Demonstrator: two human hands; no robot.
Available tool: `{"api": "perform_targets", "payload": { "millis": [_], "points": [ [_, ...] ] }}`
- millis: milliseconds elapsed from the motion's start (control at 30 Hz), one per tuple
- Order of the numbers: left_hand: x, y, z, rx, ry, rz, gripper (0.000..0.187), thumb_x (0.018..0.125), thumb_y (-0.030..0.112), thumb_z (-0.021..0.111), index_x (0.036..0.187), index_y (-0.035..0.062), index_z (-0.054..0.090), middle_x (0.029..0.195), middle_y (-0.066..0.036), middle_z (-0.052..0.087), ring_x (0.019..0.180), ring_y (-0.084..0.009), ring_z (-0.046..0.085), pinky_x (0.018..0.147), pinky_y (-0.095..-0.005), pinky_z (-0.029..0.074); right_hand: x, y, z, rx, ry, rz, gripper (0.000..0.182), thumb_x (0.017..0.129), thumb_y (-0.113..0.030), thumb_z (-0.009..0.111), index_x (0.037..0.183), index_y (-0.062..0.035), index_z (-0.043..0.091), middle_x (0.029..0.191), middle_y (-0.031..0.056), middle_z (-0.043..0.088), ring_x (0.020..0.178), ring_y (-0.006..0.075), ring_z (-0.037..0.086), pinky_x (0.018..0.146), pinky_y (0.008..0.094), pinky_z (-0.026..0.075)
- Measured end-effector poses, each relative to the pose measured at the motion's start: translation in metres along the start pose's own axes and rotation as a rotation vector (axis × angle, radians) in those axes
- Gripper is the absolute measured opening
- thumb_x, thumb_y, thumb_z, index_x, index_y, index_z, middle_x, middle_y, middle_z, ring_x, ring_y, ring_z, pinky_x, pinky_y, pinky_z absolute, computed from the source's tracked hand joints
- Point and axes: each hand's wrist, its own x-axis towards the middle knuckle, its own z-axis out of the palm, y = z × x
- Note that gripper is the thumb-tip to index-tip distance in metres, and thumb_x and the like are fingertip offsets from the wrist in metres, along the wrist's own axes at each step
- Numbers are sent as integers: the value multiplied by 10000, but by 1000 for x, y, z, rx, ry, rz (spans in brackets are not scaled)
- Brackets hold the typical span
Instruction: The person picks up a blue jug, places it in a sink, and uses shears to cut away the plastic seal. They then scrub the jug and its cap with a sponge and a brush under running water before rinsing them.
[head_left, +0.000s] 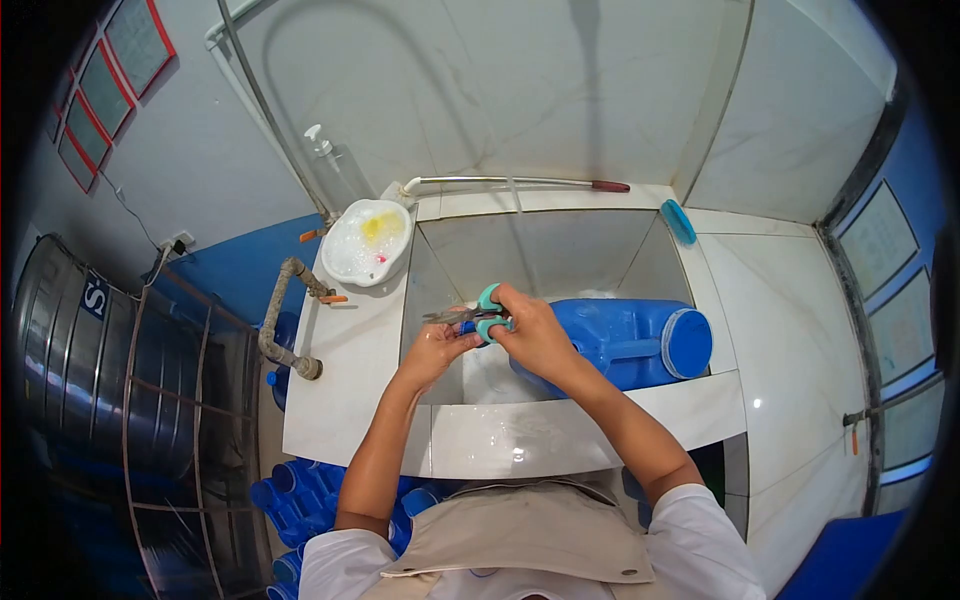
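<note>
My right hand (537,342) grips a pair of scissors (488,328) by the teal handles, with the blades pointing left over the sink (540,235). Close to the blades, my left hand (432,356) pinches a small blue piece (466,327), perhaps a cap; its exact kind is too small to tell. To the right of my right hand, a large blue plastic jug (628,345) lies on its side in the sink, its round lid facing right. The right forearm passes in front of part of the jug.
A white basin (366,242) of suds stands on the left ledge, near a pump bottle (335,165) and pipe taps (290,310). Along the back ledge lies a red-handled rod (520,183), with a teal brush (678,222) at the right corner. Several blue jugs (300,495) crowd the floor.
</note>
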Motion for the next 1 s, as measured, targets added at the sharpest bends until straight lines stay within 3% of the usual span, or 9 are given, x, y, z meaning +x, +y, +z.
{"api": "perform_targets", "payload": {
  "millis": [133, 367, 433, 600, 700, 767, 800, 867, 1000],
  "points": [
    [0, 4, -14, -72, 74, -115, 362, 806, 29, 637, 1134, 22, 483, 956, -56, 610, 875, -107, 580, 808, -240, 458, 13, 12, 5, -80, 251, -83, 227, 721, -1, 599, 925, -15, 499, 780, 170, 585, 729, 345, 580, 627, 384, 456],
    [4, -46, -83, 510, 309, -140, 344, 772, 70, 649, 1079, 42, 498, 890, -64, 578, 811, -128, 561, 671, -250, 460, 52, 86, -15, -686, 40, -34, 177, 744, -40, 576, 911, -6, 529, 860, 203, 606, 813, 373, 590, 670, 455, 476],
    [-4, -77, -143, 630, 494, 9, 236, 777, 86, 651, 985, 4, 573, 836, -64, 591, 736, -130, 561, 627, -256, 472, 48, 112, -53, -833, 75, 240, 166, 768, -67, 553, 922, -5, 550, 862, 210, 620, 822, 365, 605, 679, 456, 490],
    [-58, -88, -209, 578, 702, -156, 310, 814, 137, 627, 1084, -13, 590, 868, -97, 613, 746, -169, 591, 657, -280, 485, -46, 150, -205, -780, 342, 642, 311, 814, -274, 569, 930, 14, 573, 884, 250, 615, 838, 402, 592, 716, 464, 454],
    [-66, -116, -233, 848, 694, -138, 348, 838, 164, 599, 1132, -19, 568, 1002, -177, 593, 897, -269, 585, 770, -361, 471, -115, 202, -253, -587, 238, 908, 367, 845, -320, 549, 927, 35, 591, 819, 156, 643, 728, 240, 612, 659, 347, 469],
    [-56, -102, -206, 1498, 895, -216, 361, 850, 165, 577, 1158, -21, 549, 1143, -244, 513, 1072, -369, 488, 893, -435, 398, -127, 195, -241, -525, 334, 800, 376, 839, -330, 550, 915, 36, 598, 822, 181, 641, 748, 272, 622, 673, 367, 470],
    [-46, -79, -167, 1444, 931, -143, 376, 858, 181, 561, 1179, -13, 537, 1222, -265, 449, 1162, -416, 387, 964, -463, 328, -128, 191, -234, -458, 429, 690, 386, 832, -339, 552, 903, 37, 604, 825, 205, 639, 769, 305, 631, 686, 387, 471],
    [-10, -74, -116, 1320, 749, 312, 363, 875, 216, 537, 1155, -15, 533, 1194, -225, 499, 1140, -372, 430, 972, -433, 337, -118, 178, -215, -436, 381, 650, 354, 843, -313, 558, 912, 31, 604, 804, 155, 638, 742, 230, 610, 663, 331, 461],
    [26, -29, 61, 944, 29, 337, 382, 869, 265, 544, 1150, 7, 523, 1141, -198, 530, 1038, -355, 508, 917, -397, 384, -82, 100, -153, -397, 233, 661, 280, 863, -270, 575, 918, 3, 602, 828, 93, 648, 740, 140, 587, 653, 265, 451]
  ]
}}
